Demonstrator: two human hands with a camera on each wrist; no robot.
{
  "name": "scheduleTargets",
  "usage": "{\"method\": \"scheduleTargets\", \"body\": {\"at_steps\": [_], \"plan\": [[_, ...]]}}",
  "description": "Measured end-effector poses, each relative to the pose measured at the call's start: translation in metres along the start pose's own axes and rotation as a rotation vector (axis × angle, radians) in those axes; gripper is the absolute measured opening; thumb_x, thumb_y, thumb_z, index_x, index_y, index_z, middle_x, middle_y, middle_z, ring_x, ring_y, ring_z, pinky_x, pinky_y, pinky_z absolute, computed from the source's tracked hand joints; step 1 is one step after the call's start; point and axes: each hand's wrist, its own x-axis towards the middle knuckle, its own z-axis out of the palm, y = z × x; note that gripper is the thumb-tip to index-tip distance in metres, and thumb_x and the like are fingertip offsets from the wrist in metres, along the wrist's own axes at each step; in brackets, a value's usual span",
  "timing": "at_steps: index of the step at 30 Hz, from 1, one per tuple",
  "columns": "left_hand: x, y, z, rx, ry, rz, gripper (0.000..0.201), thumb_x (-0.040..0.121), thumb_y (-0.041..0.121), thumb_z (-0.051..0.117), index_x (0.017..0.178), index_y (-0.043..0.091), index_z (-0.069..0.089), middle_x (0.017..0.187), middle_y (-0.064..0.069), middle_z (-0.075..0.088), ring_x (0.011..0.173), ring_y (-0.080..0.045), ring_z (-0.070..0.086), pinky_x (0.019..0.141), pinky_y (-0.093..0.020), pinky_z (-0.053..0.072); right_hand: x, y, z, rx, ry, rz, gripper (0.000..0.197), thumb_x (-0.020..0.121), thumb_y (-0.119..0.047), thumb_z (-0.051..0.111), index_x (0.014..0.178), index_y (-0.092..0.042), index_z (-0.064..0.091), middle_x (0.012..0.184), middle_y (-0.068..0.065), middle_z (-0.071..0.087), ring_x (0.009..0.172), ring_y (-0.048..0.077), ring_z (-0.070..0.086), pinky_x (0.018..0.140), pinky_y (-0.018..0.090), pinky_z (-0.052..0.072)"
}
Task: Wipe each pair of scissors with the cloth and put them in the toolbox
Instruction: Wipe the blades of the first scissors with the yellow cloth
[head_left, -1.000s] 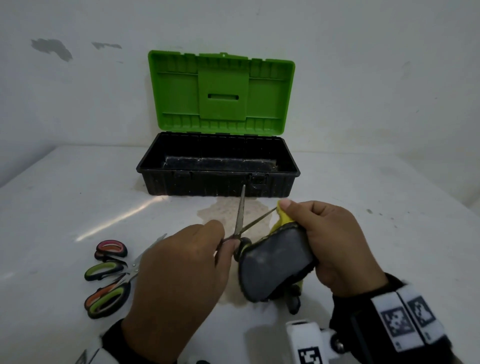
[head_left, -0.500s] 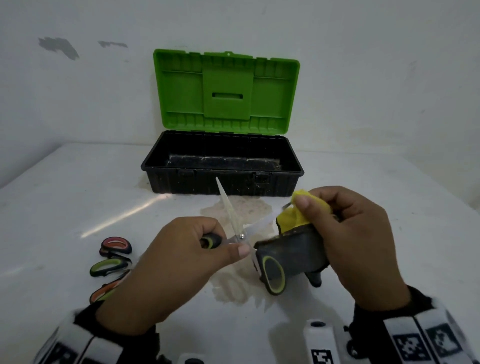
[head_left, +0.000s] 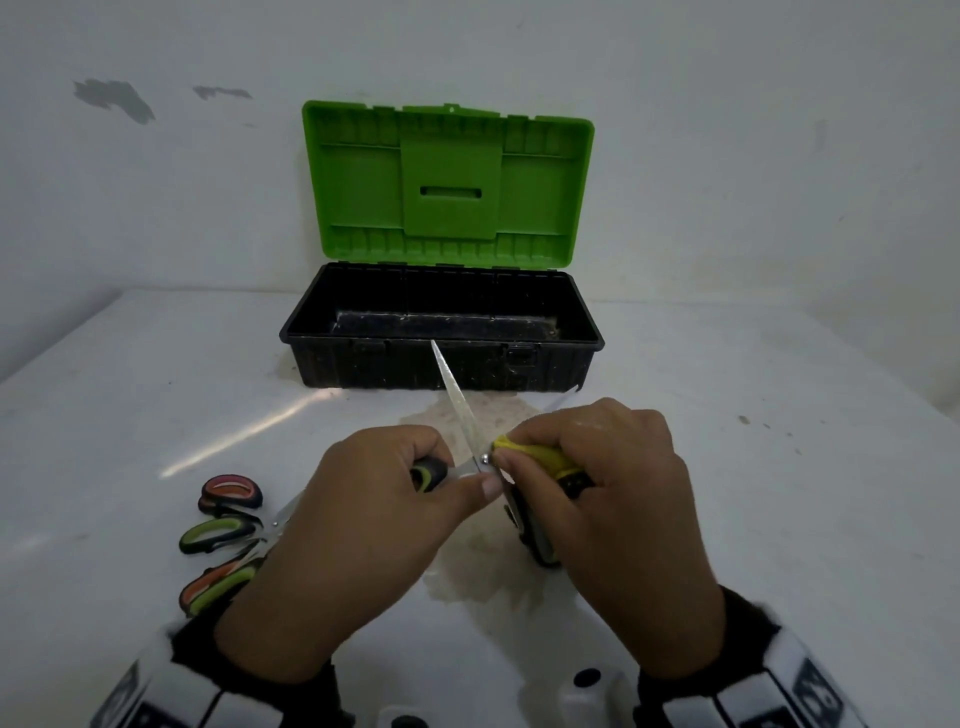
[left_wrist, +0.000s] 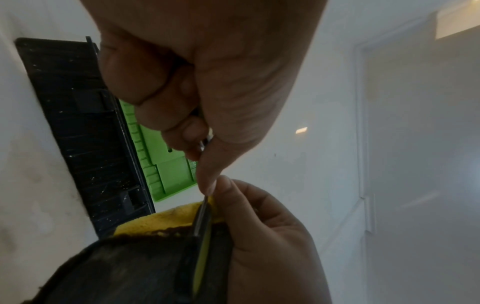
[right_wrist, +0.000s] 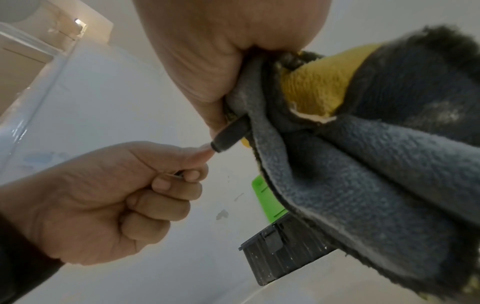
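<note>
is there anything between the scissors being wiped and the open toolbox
Nothing visible. The green-handled scissors in the left hand point at the black toolbox with its green lid up; only bare stained white table lies between, and its visible interior looks empty.

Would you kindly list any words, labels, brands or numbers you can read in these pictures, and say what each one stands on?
No readable words, brands or numbers show in any view.
Wrist bands: black-and-white square code markers, cut off by the frame edge; patterns, not text.
Toolbox lid: plain green moulded ribs and a slot, no lettering.
Toolbox body: scuffed black plastic, no label visible.
Cloth: a small pale tag, blurred, nothing legible.
</note>
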Motion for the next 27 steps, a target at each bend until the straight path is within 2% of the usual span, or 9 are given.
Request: {"method": "scheduleTargets", "body": {"at_steps": [2,5,9,11,14,17,21,24,27], "plan": [[0.000,0.001,-0.001,0.052,0.011,0.006,0.037,0.070,0.055,0.072,0.061,0.022,0.060,0.055,0.003,0.051,0.047,-0.005,0.043,0.044,-0.014,0.033,-0.001,0.001,0.001,-0.025,-0.040,-0.060,0.016,0.087,-0.036,0.067,0.086,-0.023,0.077,0.085,-0.011,0.073,0.082,0.004,0.058,0.080,0.027,0.037],[0.001,-0.001,-0.002,0.073,0.004,0.001,0.036,0.071,0.054,0.075,0.060,0.024,0.059,0.055,0.004,0.051,0.047,-0.005,0.045,0.045,-0.013,0.033,-0.002,0.004,-0.001,-0.065,-0.098,-0.169,0.020,0.090,-0.033,0.062,0.091,-0.020,0.078,0.090,-0.007,0.074,0.082,0.013,0.063,0.078,0.032,0.039],[0.002,-0.003,-0.005,0.049,-0.049,-0.036,0.036,0.071,0.054,0.077,0.060,0.025,0.059,0.048,0.011,0.051,0.045,0.003,0.048,0.043,-0.011,0.030,-0.001,0.013,-0.010,-0.133,-0.239,-0.267,0.022,0.092,-0.030,0.058,0.098,-0.021,0.077,0.096,-0.006,0.072,0.084,0.016,0.062,0.074,0.035,0.039],[0.003,-0.003,-0.006,0.023,-0.079,-0.041,0.038,0.071,0.055,0.076,0.059,0.023,0.058,0.046,0.018,0.051,0.043,0.003,0.048,0.041,-0.011,0.031,0.001,0.015,-0.015,-0.099,-0.235,-0.211,0.021,0.092,-0.031,0.058,0.098,-0.022,0.077,0.095,-0.007,0.072,0.084,0.014,0.060,0.075,0.035,0.039],[0.005,-0.002,-0.005,-0.012,-0.094,-0.018,0.041,0.071,0.053,0.077,0.057,0.022,0.055,0.044,0.016,0.047,0.040,-0.002,0.044,0.044,-0.011,0.035,0.007,0.011,-0.016,-0.015,-0.152,-0.131,0.020,0.091,-0.032,0.060,0.096,-0.022,0.077,0.092,-0.008,0.071,0.085,0.007,0.056,0.077,0.032,0.041],[0.007,-0.002,-0.003,-0.004,-0.091,0.007,0.039,0.071,0.050,0.078,0.056,0.023,0.055,0.044,0.017,0.046,0.041,-0.002,0.043,0.046,-0.011,0.035,0.006,0.008,-0.006,-0.042,-0.188,-0.166,0.021,0.091,-0.032,0.060,0.095,-0.021,0.078,0.090,-0.006,0.071,0.082,0.012,0.059,0.074,0.036,0.042],[0.006,-0.008,-0.002,-0.015,-0.096,-0.022,0.036,0.070,0.048,0.080,0.057,0.022,0.058,0.044,0.018,0.047,0.041,-0.001,0.043,0.045,-0.010,0.035,0.001,0.006,-0.004,-0.099,-0.242,-0.188,0.025,0.091,-0.034,0.055,0.092,-0.024,0.077,0.085,-0.007,0.071,0.075,0.013,0.059,0.070,0.035,0.039],[0.006,-0.011,-0.004,-0.003,-0.085,-0.027,0.037,0.069,0.052,0.079,0.059,0.022,0.060,0.046,0.018,0.049,0.044,0.000,0.046,0.044,-0.010,0.036,-0.001,0.008,-0.009,-0.135,-0.278,-0.177,0.026,0.090,-0.034,0.052,0.090,-0.026,0.077,0.087,-0.009,0.072,0.078,0.014,0.062,0.073,0.033,0.035],[0.006,-0.009,-0.004,-0.012,-0.089,-0.015,0.040,0.070,0.054,0.077,0.060,0.019,0.060,0.045,0.013,0.047,0.042,-0.002,0.044,0.043,-0.011,0.036,0.003,0.010,-0.014,-0.082,-0.254,-0.090,0.025,0.090,-0.036,0.054,0.094,-0.026,0.076,0.090,-0.011,0.072,0.083,0.011,0.062,0.077,0.031,0.037]]}}
